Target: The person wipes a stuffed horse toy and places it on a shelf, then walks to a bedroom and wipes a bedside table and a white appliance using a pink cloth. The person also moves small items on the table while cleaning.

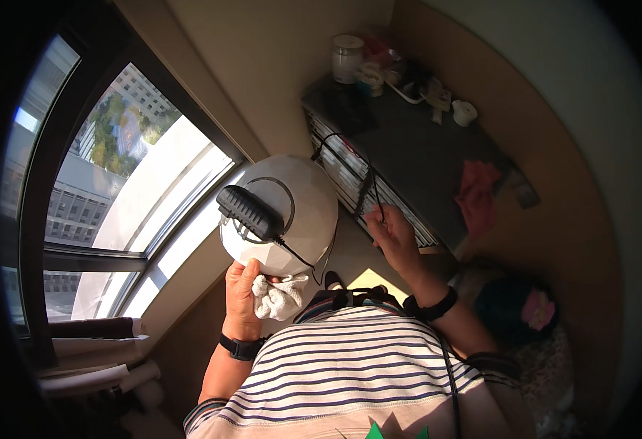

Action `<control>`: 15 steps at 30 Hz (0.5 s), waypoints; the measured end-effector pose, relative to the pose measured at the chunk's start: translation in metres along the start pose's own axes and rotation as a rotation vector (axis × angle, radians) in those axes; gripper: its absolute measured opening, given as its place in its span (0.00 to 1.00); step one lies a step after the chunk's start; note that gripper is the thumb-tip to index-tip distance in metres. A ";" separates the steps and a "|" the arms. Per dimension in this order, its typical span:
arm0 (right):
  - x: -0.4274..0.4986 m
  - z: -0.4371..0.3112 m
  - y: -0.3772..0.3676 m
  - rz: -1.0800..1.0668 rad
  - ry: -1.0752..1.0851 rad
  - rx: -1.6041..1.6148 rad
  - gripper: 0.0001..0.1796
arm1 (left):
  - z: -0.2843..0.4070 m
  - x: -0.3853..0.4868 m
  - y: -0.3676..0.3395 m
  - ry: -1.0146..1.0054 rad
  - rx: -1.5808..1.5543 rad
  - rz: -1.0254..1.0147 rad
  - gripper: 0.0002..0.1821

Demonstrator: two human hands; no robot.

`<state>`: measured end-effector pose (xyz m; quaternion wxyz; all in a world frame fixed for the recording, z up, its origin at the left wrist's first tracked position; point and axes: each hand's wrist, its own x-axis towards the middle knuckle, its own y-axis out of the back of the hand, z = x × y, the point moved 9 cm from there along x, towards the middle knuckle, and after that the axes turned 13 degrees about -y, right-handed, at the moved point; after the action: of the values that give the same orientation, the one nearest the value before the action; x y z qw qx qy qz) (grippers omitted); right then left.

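Note:
A round white faceted object [310, 192], its kind unclear, is held up in front of me. My left hand [242, 296] grips its lower edge and also pinches a crumpled white cloth [280, 297]. On top of the white object lies a black power adapter [250, 213], its prongs pointing left, beside a dark ring outline on the surface. My right hand [392, 236] holds a thin black cable [373, 175] between thumb and fingers. That cable loops up and back toward the far side of the white object.
A window [134, 159] with a dark frame fills the left side. Ahead on the right stands a dark-topped cabinet [403, 148] bearing a white lidded jar [347, 57], a white roll [464, 113] and a red cloth [477, 192]. Rolled material [96, 378] lies at lower left.

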<state>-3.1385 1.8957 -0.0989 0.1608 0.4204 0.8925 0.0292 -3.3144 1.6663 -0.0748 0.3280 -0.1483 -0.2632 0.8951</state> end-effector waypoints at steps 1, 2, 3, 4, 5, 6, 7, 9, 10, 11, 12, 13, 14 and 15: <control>0.008 -0.005 0.000 -0.017 0.029 0.044 0.23 | 0.004 0.003 0.004 -0.011 0.003 0.000 0.14; 0.015 -0.003 0.003 -0.024 -0.010 0.076 0.24 | 0.008 0.006 0.009 -0.016 -0.001 0.006 0.14; 0.024 -0.002 0.005 -0.037 -0.053 0.128 0.26 | 0.010 0.009 0.012 -0.021 -0.022 0.005 0.14; 0.035 -0.003 0.006 -0.014 -0.072 0.086 0.33 | 0.012 0.011 0.017 -0.027 -0.028 0.021 0.14; 0.045 -0.001 0.010 -0.001 -0.110 0.104 0.33 | 0.012 0.011 0.022 -0.024 -0.015 0.057 0.14; 0.055 0.000 0.012 0.013 -0.142 0.124 0.33 | 0.012 0.011 0.028 -0.027 -0.008 0.109 0.14; 0.065 0.000 0.013 0.015 -0.156 0.156 0.33 | 0.012 0.010 0.032 -0.030 -0.014 0.146 0.14; 0.096 0.004 0.020 0.001 -0.211 0.123 0.31 | 0.012 0.008 0.035 -0.049 0.007 0.188 0.14; 0.111 0.003 0.021 -0.014 -0.212 0.053 0.31 | 0.013 0.008 0.033 -0.077 -0.006 0.187 0.14; 0.125 0.003 0.020 -0.029 -0.214 -0.015 0.30 | 0.012 0.006 0.034 -0.079 0.009 0.208 0.14; 0.137 -0.004 0.031 0.044 -0.110 -0.165 0.30 | 0.007 0.002 0.028 -0.096 0.011 0.216 0.14; 0.149 -0.017 0.032 0.118 0.002 -0.311 0.29 | 0.008 0.002 0.026 -0.111 0.008 0.208 0.14; 0.158 -0.027 0.034 0.202 0.064 -0.466 0.29 | 0.009 0.000 0.024 -0.117 -0.014 0.219 0.14; 0.165 -0.040 0.030 0.238 0.169 -0.617 0.29 | 0.010 -0.001 0.023 -0.128 0.001 0.233 0.14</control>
<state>-3.2265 2.0437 -0.0991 0.2012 0.4494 0.7964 0.3512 -3.3297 1.6477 -0.0797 0.2043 -0.1204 -0.2639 0.9349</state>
